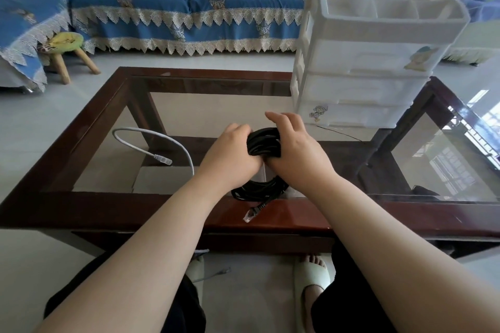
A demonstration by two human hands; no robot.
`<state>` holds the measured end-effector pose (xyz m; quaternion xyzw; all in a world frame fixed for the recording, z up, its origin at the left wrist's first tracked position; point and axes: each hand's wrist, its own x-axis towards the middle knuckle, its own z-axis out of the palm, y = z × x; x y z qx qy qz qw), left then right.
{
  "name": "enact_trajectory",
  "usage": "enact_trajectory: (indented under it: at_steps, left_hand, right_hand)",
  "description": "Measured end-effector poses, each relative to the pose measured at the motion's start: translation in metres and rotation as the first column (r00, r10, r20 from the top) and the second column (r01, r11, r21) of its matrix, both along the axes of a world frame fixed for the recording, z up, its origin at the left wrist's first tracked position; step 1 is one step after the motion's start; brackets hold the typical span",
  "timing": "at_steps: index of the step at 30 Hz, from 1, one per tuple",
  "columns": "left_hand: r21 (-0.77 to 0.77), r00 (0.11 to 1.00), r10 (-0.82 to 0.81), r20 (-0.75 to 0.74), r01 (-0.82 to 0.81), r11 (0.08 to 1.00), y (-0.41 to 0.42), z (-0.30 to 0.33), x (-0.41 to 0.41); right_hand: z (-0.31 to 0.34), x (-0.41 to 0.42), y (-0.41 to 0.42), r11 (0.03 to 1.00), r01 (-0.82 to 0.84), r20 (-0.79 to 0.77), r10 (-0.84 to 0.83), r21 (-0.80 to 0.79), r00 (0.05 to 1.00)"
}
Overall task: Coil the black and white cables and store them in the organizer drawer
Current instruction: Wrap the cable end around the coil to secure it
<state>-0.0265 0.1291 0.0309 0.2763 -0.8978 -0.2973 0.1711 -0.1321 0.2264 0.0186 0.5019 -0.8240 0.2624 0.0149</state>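
Black cable (263,143) was bunched into a coil held over mid-table, long axis running roughly L–R between both hands. More of its loops lay below on the near glass edge w/ the clear plug pointing toward the person. Left hand (233,151) had fingers curled round the coil's left side; right hand (293,147) wrapped over the right side, index finger lifted straight. White cable (159,140) lay uncoiled on the glass to the left, plug pointing right. Organizer (373,62) stood at the far right of the table (81,208), drawers closed, just beyond the right hand. Sofa (176,16) and stool (67,48) behind.
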Motion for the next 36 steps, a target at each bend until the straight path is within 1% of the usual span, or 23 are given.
enact_trajectory:
  at_steps: [3,6,8,9,12,14,16,17,18,21,23,25,26,27,28,29,30,31,32,33,34,35,36]
  left_hand:
    - [-0.050,1.000,0.016,0.017,-0.016,0.999,0.003,-0.005,0.000]
    - [-0.149,0.999,0.050,0.018,-0.046,0.988,0.004,-0.009,-0.001]
    - [-0.154,0.998,0.056,0.000,-0.055,0.986,0.003,-0.009,-0.002]
    - [-0.117,0.998,0.060,-0.002,-0.060,0.991,0.002,-0.009,-0.003]
    - [0.098,0.997,0.075,-0.036,-0.071,0.993,-0.002,-0.002,-0.005]
    - [0.227,0.994,0.074,-0.077,-0.055,0.972,-0.002,0.000,-0.006]
    - [0.315,0.995,0.068,-0.066,-0.044,0.948,0.000,-0.001,-0.007]
    - [0.320,0.997,0.066,-0.048,-0.047,0.946,0.001,-0.002,-0.007]
    - [0.290,0.997,0.069,-0.027,-0.059,0.955,0.001,-0.003,-0.007]
    - [0.150,0.992,0.116,0.052,-0.122,0.981,0.000,-0.007,-0.009]
    - [0.160,0.988,0.125,0.094,-0.139,0.977,-0.003,-0.009,-0.009]
    - [0.214,0.984,0.126,0.123,-0.151,0.965,-0.007,-0.010,-0.010]
    - [0.242,0.984,0.127,0.128,-0.155,0.958,-0.010,-0.009,-0.010]
    - [0.262,0.983,0.127,0.131,-0.158,0.952,-0.013,-0.009,-0.010]
    - [0.271,0.983,0.128,0.134,-0.161,0.949,-0.015,-0.008,-0.010]
    - [0.269,0.982,0.130,0.136,-0.163,0.949,-0.015,-0.008,-0.010]
    - [0.257,0.983,0.129,0.134,-0.160,0.953,-0.015,-0.008,-0.010]
    - [0.239,0.984,0.127,0.128,-0.155,0.959,-0.015,-0.009,-0.011]
    - [0.227,0.985,0.122,0.124,-0.147,0.963,-0.014,-0.010,-0.011]
    - [0.230,0.986,0.112,0.122,-0.138,0.963,-0.013,-0.011,-0.011]
    - [0.250,0.988,0.097,0.120,-0.124,0.960,-0.012,-0.012,-0.012]
    - [0.274,0.990,0.081,0.117,-0.111,0.955,-0.012,-0.013,-0.012]
    - [0.289,0.991,0.072,0.117,-0.103,0.952,-0.012,-0.013,-0.012]
  right_hand:
    - [0.002,0.002,-0.004,0.997,0.068,-0.001,-0.069,-0.038,0.998]
    - [0.004,0.000,-0.006,0.995,0.086,-0.090,-0.091,-0.056,0.992]
    - [0.005,-0.002,-0.007,0.993,0.103,-0.126,-0.110,-0.060,0.986]
    - [0.005,-0.003,-0.007,0.992,0.113,-0.130,-0.118,-0.052,0.984]
    - [0.008,-0.009,-0.006,0.987,0.156,-0.087,-0.158,-0.030,0.984]
    - [0.010,-0.012,-0.006,0.985,0.168,-0.061,-0.171,-0.043,0.983]
    - [0.009,-0.013,-0.007,0.984,0.169,-0.069,-0.173,-0.063,0.982]
    - [0.009,-0.013,-0.007,0.984,0.167,-0.078,-0.172,-0.064,0.982]
    - [0.008,-0.013,-0.008,0.985,0.160,-0.083,-0.165,-0.057,0.983]
    - [0.006,-0.013,-0.009,0.993,0.120,-0.057,-0.120,0.005,0.991]
    - [0.007,-0.013,-0.010,0.995,0.083,-0.031,-0.082,0.061,0.996]
    - [0.009,-0.015,-0.009,0.991,0.032,-0.005,-0.032,0.129,0.999]
    - [0.012,-0.016,-0.008,0.987,-0.026,0.069,0.016,0.157,0.998]
    - [0.016,-0.020,-0.005,0.979,-0.109,0.211,0.071,0.172,0.975]
    - [0.023,-0.025,-0.001,0.968,-0.196,0.406,0.118,0.156,0.906]
    - [0.029,-0.032,0.003,0.961,-0.257,0.592,0.146,0.106,0.792]
    - [0.032,-0.042,0.006,0.968,-0.248,0.731,0.151,0.025,0.665]
    - [0.025,-0.058,0.007,0.988,-0.150,0.786,0.109,-0.021,0.608]
    - [0.016,-0.077,0.007,1.000,-0.001,0.774,0.018,-0.023,0.632]
    - [0.005,-0.098,0.006,0.985,0.169,0.665,-0.140,0.021,0.733]
    - [-0.010,-0.117,0.008,0.939,0.332,0.500,-0.329,0.086,0.801]
    - [-0.026,-0.132,0.012,0.880,0.450,0.351,-0.474,0.152,0.808]
    - [-0.039,-0.142,0.016,0.830,0.508,0.281,-0.556,0.229,0.782]
